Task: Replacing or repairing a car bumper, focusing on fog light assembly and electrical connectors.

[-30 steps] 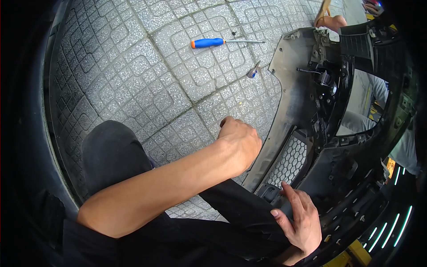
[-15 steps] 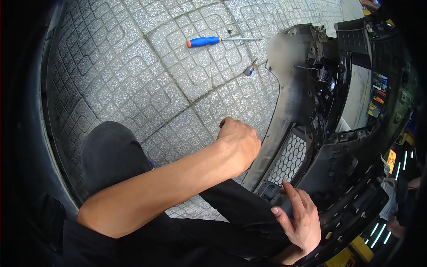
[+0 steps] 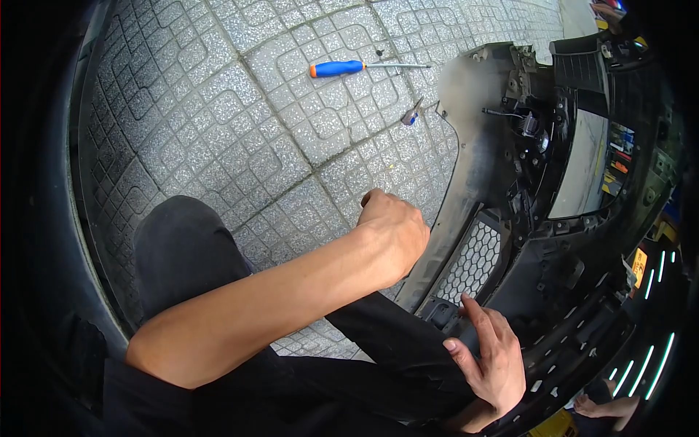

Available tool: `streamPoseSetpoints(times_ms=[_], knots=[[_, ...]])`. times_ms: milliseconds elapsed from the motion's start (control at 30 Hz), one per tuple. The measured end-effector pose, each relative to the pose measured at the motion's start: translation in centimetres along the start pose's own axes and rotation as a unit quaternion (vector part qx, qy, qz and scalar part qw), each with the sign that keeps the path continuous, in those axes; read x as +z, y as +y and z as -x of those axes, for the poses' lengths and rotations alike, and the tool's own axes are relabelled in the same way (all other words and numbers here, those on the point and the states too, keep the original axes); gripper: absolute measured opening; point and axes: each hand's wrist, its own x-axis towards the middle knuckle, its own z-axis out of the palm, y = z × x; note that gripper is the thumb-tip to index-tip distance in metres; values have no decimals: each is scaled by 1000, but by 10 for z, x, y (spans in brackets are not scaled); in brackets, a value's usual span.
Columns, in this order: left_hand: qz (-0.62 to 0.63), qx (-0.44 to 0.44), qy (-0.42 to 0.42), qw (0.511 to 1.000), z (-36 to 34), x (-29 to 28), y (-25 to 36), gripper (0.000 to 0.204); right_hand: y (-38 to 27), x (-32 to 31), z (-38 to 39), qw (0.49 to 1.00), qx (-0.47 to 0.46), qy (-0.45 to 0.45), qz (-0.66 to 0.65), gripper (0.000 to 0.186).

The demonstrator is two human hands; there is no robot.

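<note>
A black short sleeve (image 3: 145,393) is ending near the left elbow (image 3: 156,353), leaving the forearm (image 3: 284,306) bare; dark trousers (image 3: 404,339) are showing mostly black, looking charcoal grey over one rounded knee (image 3: 180,244).

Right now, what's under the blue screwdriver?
Grey tiles show all around the blue screwdriver, which lies on them. The strip directly beneath is covered, so anything tiny there can't be seen.

1 head-mounted fisheye view, downward and close over left hand (image 3: 395,234), right hand (image 3: 495,364) and paving (image 3: 211,124).
</note>
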Motion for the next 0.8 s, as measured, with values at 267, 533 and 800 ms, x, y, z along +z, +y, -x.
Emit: streamPoseSetpoints(times_ms=[267, 533, 800], knots=[[-8, 7, 17, 1000, 0, 4, 2, 32, 0, 1, 1, 1000, -7, 3, -11, 63], [0, 9, 3, 1000, -1, 2, 0, 28, 1, 0, 1, 1000, -18, 7, -7, 63], [-24, 17, 19, 999, -2, 6, 1, 28, 2, 1, 2, 1000, 9, 2, -9, 66]])
